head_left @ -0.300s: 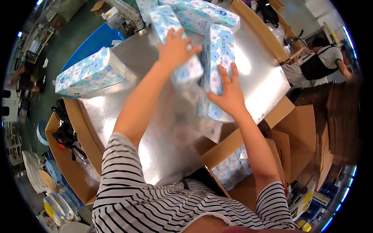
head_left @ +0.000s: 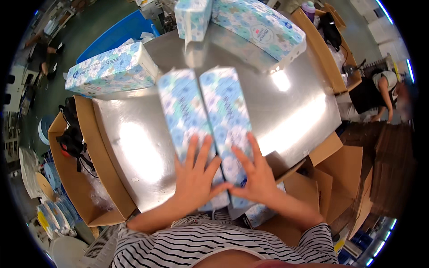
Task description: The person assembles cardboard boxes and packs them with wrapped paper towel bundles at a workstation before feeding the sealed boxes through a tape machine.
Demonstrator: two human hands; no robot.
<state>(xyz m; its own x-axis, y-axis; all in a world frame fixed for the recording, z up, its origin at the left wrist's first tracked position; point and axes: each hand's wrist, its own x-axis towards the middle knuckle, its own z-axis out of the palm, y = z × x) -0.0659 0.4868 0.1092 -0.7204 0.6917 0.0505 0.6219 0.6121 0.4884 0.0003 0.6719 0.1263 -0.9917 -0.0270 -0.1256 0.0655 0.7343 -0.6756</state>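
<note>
Two long tissue packs with a blue floral print lie side by side on the shiny metal table, close to my body. On the near half of the left pack (head_left: 181,105) my left hand (head_left: 195,176) rests, fingers spread. My right hand (head_left: 258,176) lies spread over the near end of the right pack (head_left: 223,100). The two thumbs almost meet over the seam between them. Farther off, another floral pack (head_left: 192,20) stands at the far edge beside a larger floral bundle (head_left: 259,29). One more pack (head_left: 111,69) sits at the left edge.
The metal table (head_left: 295,107) has bright reflections. Open cardboard boxes flank it: one at the left (head_left: 105,165), one at the far right (head_left: 321,53), and one by my right arm (head_left: 301,192) with floral packs. A blue bin (head_left: 120,38) stands behind; a person (head_left: 375,94) is at the right.
The two packs have come toward my body and now lie parallel and close together. Both hands have moved nearer to me with them, and my view has shifted slightly.
</note>
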